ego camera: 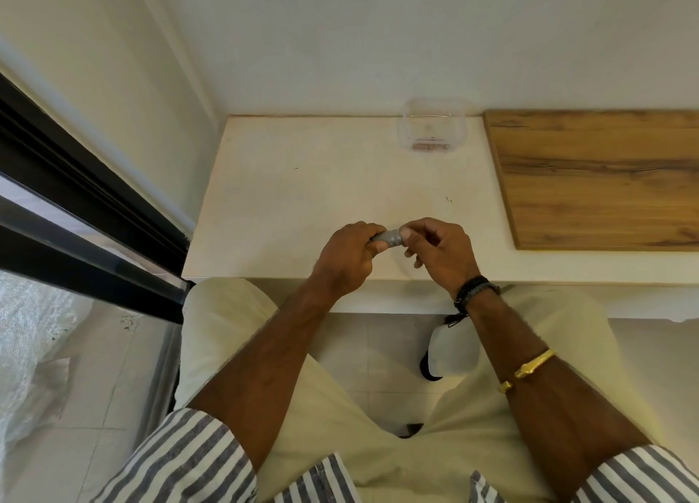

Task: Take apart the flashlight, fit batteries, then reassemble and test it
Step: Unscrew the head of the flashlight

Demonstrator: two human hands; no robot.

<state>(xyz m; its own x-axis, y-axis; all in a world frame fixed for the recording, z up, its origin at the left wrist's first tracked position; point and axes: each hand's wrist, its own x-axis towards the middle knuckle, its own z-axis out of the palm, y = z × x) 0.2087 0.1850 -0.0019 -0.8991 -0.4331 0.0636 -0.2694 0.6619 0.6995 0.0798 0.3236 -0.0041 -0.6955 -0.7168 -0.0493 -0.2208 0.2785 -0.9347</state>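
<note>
One small grey flashlight (387,238) sits between two hands above a white table (302,185), the left hand (346,258) curling its fingers round the body, the right hand (440,249) pinching the ridged end, with one clear plastic box (431,130) and one wooden board (597,177) beyond the fingertips.

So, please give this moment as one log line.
left hand grips flashlight | right hand pinches its end | container on table
</note>
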